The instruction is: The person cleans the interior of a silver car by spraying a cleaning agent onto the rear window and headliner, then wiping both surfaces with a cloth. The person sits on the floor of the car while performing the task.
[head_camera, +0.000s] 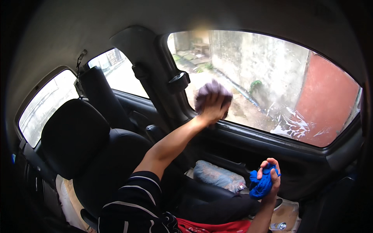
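My left hand [214, 109] presses a crumpled purple-grey cloth [208, 90] against the lower front corner of the car's side window [256, 67]; hand and cloth are slightly blurred. At the lower right, my right hand [275, 177] is closed around a bunched blue cloth [260, 183], held above my lap and away from the glass. White foamy streaks [291, 122] mark the lower part of the window, to the right of the purple-grey cloth.
A black car seat with a headrest [75, 137] stands at the left. Below the door panel lies a stuffed blue-grey bundle [218, 176]. A can [278, 226] lies on the floor covering at the lower right. A seat-belt guide [178, 82] sticks out beside the window.
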`<act>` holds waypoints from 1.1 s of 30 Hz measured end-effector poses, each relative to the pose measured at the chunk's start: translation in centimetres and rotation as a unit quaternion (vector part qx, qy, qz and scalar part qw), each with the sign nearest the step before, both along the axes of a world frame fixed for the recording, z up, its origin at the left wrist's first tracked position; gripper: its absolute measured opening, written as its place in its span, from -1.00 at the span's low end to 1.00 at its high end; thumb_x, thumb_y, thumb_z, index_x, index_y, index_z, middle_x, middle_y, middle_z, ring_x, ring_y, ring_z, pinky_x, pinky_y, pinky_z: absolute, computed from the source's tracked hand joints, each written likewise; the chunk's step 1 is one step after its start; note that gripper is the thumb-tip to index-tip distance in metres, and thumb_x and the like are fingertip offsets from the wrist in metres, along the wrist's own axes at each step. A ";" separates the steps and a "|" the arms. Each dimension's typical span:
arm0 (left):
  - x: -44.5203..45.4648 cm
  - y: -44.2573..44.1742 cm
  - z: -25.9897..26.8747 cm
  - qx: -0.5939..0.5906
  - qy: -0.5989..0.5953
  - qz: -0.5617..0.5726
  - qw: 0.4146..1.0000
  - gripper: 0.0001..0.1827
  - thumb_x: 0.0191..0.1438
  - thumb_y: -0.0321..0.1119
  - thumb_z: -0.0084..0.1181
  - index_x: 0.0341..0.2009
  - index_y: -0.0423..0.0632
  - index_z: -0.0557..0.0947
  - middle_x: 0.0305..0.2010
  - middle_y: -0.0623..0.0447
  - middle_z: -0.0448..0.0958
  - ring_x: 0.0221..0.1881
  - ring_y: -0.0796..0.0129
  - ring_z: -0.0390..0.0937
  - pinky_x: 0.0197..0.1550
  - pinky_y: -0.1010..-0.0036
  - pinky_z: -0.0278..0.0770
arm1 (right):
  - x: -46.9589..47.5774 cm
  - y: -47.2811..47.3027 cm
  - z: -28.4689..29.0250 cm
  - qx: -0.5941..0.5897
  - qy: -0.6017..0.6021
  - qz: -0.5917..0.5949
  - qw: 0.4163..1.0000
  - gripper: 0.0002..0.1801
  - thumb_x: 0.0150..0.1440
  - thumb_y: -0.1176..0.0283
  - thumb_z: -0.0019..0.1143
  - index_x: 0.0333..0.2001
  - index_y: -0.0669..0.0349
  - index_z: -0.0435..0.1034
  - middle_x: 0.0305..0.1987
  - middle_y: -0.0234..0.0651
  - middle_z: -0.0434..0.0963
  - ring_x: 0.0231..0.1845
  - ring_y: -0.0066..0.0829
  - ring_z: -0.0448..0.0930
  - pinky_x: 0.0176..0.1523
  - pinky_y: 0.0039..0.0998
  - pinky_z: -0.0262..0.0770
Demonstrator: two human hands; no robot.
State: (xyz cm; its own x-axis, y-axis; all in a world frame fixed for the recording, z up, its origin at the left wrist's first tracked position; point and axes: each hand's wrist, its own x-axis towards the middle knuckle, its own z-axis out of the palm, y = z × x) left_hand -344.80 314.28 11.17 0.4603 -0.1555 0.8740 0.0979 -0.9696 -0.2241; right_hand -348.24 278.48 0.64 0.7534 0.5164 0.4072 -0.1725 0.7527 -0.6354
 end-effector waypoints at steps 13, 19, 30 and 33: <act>1.3 1.5 -1.3 0.302 -0.028 -0.046 0.952 -0.58 0.08 -0.09 0.15 0.01 0.02 0.63 0.28 -0.14 0.37 0.32 -0.13 0.29 0.28 -0.14 0.26 | -0.3 -0.8 0.8 -0.005 0.014 -0.034 0.999 -0.41 0.18 0.17 0.25 0.12 0.35 0.30 -0.13 -0.10 0.50 -0.39 -0.46 0.58 -0.32 -0.50 0.52; 0.5 4.0 6.6 -0.011 0.024 -0.013 1.000 -0.81 0.18 -0.31 0.09 -0.13 -0.03 0.62 0.00 -0.24 0.39 -0.12 -0.05 0.40 -0.08 0.10 0.35 | -0.6 -1.0 0.9 0.018 -0.010 -0.020 1.000 -0.40 0.17 0.17 0.29 0.11 0.37 0.31 -0.15 -0.08 0.50 -0.41 -0.44 0.59 -0.33 -0.51 0.53; -0.7 0.8 6.0 0.112 -0.190 -0.063 0.973 -0.70 0.03 -0.46 0.23 -0.08 -0.07 0.67 -0.13 -0.23 0.28 -0.21 -0.14 0.44 -0.18 0.11 0.45 | -1.2 -1.2 1.8 -0.005 -0.021 -0.041 0.999 -0.36 0.15 0.12 0.29 0.11 0.38 0.31 -0.15 -0.13 0.48 -0.43 -0.48 0.57 -0.35 -0.54 0.50; -1.0 0.5 10.1 0.141 -0.211 -0.039 0.966 -0.70 0.13 -0.41 0.22 -0.03 -0.21 0.63 -0.18 -0.29 0.32 -0.29 -0.15 0.42 -0.21 0.09 0.42 | -1.0 -1.0 1.7 -0.001 -0.018 -0.041 0.999 -0.36 0.15 0.13 0.29 0.13 0.38 0.30 -0.15 -0.12 0.48 -0.41 -0.48 0.57 -0.34 -0.54 0.50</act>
